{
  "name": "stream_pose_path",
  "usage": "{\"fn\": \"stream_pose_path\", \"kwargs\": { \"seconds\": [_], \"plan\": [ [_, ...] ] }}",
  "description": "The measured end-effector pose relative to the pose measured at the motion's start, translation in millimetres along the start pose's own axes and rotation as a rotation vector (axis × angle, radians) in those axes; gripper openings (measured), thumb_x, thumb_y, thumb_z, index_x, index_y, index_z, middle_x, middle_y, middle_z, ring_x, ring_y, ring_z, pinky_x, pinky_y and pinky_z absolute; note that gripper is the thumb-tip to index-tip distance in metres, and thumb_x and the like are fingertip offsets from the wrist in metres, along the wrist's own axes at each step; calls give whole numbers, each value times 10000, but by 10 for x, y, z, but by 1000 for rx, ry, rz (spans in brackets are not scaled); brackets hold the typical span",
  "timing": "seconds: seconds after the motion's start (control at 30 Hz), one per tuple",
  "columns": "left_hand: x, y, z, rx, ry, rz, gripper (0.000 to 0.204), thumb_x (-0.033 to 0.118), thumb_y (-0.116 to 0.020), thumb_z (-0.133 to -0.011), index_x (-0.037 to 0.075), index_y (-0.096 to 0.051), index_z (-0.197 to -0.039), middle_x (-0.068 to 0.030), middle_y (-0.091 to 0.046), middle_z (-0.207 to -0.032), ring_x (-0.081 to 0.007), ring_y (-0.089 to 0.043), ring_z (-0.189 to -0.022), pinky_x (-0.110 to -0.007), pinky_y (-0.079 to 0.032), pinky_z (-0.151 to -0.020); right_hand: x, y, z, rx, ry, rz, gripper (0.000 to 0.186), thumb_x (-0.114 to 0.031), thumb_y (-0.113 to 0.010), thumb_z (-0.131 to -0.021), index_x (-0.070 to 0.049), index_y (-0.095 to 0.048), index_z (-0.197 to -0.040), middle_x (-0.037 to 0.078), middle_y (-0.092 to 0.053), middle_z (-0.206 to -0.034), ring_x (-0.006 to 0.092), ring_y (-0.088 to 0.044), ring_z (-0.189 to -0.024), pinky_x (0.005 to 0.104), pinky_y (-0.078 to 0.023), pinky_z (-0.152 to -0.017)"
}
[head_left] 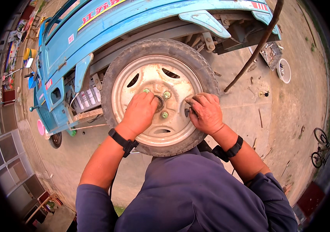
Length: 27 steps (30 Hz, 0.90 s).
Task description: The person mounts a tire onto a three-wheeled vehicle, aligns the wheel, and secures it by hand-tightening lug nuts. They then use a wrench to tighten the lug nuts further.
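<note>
A muddy wheel with a black tyre (108,87) and a cream, rust-stained rim (149,77) stands upright in front of me, against the blue cargo tricycle's side. Greenish nuts, one at the upper right (167,94) and another lower down (165,115), surround the dark centre hub (160,103). My left hand (138,112) is closed just left of the hub; its fingertips hide what lies under them. My right hand (206,113) is curled at the rim's right side, thumb and fingers together beside a dark slot. Whatever it pinches, if anything, is hidden.
The blue cargo tricycle (134,29) fills the far side. A brown pole (250,58) leans at the wheel's right. Farther right are a metal sheet (272,55), a white bucket (284,70) and a bicycle (321,149). A pink basin (41,127) shows at left.
</note>
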<state>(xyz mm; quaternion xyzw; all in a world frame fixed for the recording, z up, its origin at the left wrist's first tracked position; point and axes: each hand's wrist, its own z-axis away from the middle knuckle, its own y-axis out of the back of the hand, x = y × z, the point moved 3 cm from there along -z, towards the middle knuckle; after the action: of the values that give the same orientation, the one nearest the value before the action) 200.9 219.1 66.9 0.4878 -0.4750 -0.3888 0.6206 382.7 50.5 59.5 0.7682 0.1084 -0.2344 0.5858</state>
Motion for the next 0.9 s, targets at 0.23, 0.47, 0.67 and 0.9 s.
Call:
{"fn": "stream_pose_path", "kwargs": {
  "seconds": [0.23, 0.47, 0.67, 0.9],
  "plan": [
    [-9, 212, -13, 51, 212, 115, 427, 267, -840, -767, 35, -644, -1068, -135, -609, -1000, -350, -608, -979, -457, -488, -845, 12, -2, 4, 1, 1, 6, 471, -128, -745, -733, -143, -690, -1200, 56, -652, -1121, 284, -601, -1130, 452, -441, -976],
    [65, 34, 63, 106, 244, 137, 295, 188, -802, -782, 56, -633, -984, -138, -596, -996, -347, -613, -952, -463, -493, -832, 12, 8, 1, 1, 8, 3, 475, -130, -744, -732, -143, -689, -1204, 56, -655, -1117, 281, -607, -1124, 450, -442, -972],
    [63, 49, 41, 93, 228, 173, 318, 171, -810, -774, 30, -643, -1004, -171, -602, -1003, -390, -617, -906, -490, -506, -801, 12, 3, 2, 2, 15, 5, 475, -126, -742, -735, -144, -689, -1206, 53, -658, -1117, 280, -611, -1119, 449, -444, -968],
    [109, -114, 95, 55, 467, 155, 289, 219, -783, -792, 55, -657, -995, -132, -613, -973, -333, -629, -928, -476, -509, -824, 3, 24, -11, 0, 6, -8, 470, -122, -745, -735, -140, -690, -1202, 55, -657, -1119, 280, -608, -1124, 447, -444, -971]
  ]
}}
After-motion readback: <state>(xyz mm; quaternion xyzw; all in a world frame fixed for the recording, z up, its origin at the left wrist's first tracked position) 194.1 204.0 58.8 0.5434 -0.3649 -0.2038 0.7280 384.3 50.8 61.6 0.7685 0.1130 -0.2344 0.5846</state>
